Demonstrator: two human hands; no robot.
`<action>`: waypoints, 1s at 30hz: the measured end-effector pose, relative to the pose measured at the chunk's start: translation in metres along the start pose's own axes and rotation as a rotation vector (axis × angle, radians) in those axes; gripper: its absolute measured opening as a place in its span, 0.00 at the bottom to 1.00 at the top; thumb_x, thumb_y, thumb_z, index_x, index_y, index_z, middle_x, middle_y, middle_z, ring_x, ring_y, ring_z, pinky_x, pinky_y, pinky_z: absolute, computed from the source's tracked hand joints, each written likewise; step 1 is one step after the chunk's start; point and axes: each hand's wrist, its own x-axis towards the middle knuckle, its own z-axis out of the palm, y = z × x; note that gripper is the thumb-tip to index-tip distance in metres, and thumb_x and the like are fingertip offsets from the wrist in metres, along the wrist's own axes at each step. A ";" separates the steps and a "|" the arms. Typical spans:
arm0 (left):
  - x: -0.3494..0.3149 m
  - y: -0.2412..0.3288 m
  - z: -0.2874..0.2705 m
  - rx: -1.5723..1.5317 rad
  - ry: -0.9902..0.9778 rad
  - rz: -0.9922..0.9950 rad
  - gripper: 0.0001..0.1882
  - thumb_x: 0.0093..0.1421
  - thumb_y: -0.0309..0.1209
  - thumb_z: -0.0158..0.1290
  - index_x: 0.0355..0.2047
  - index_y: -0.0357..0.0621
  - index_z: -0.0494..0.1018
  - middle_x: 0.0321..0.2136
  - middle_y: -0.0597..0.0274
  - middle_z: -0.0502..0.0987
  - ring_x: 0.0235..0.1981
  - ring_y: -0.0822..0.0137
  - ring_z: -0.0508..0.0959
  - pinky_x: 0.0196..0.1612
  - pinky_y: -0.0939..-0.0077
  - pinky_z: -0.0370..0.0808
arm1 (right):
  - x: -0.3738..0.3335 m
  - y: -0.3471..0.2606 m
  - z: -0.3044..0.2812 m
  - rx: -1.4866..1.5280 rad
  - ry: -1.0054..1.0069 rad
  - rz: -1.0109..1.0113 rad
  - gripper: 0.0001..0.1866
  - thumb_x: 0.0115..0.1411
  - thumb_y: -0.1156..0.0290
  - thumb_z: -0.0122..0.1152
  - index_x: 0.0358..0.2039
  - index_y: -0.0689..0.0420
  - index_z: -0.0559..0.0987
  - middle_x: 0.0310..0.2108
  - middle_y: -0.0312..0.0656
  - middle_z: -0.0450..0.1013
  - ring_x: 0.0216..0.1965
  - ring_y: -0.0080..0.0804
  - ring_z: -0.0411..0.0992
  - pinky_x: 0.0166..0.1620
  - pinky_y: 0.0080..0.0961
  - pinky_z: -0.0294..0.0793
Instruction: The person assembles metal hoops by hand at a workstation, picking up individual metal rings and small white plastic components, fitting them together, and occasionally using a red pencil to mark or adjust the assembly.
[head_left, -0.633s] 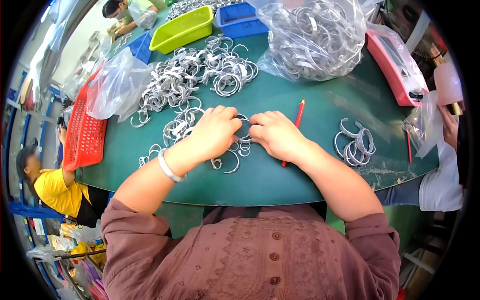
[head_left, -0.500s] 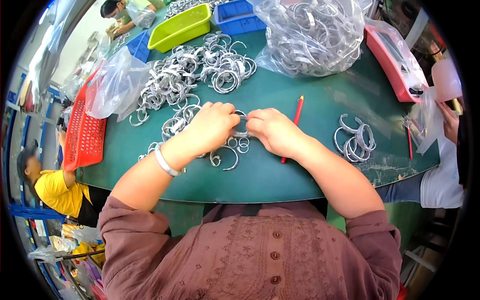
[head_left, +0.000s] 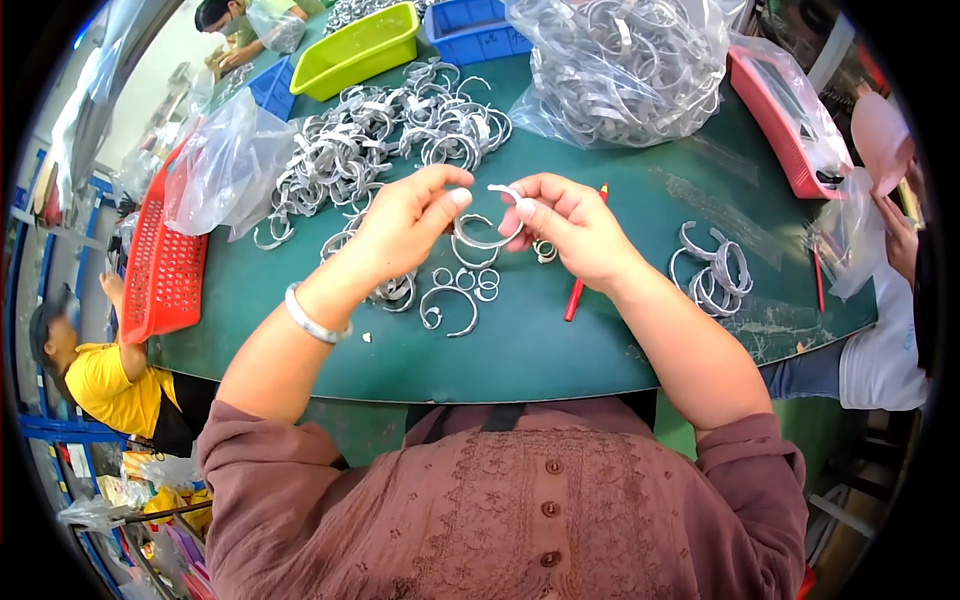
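The left hand [head_left: 405, 222], thumb and forefinger parted, seemingly empty, is near ten o'clock of a silvery C-shaped bangle [head_left: 488, 246]. The right hand [head_left: 575, 226] pinches it around two o'clock; probably light, stiff and slick, it suits fingertips on the band.

A pencil [head_left: 574, 298] is lying on the table [head_left: 440, 378]. Left of the pencil, the right hand [head_left: 572, 228] is holding a bangle [head_left: 489, 246], and small rings [head_left: 486, 291] are lying near; farther left, a basket [head_left: 158, 265] is resting. A bangle heap [head_left: 350, 150] is spreading behind and left of the pencil, a bag [head_left: 622, 85] is resting straight behind, and a bangle cluster [head_left: 722, 283] is lying right of the pencil.
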 end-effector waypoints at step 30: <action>-0.017 -0.016 0.037 -0.817 0.178 -0.132 0.12 0.60 0.31 0.43 0.41 0.38 0.69 0.28 0.64 0.73 0.28 0.74 0.71 0.35 0.81 0.68 | 0.002 0.001 -0.011 0.158 0.084 0.032 0.13 0.61 0.69 0.45 0.41 0.63 0.70 0.30 0.42 0.72 0.27 0.26 0.72 0.33 0.20 0.72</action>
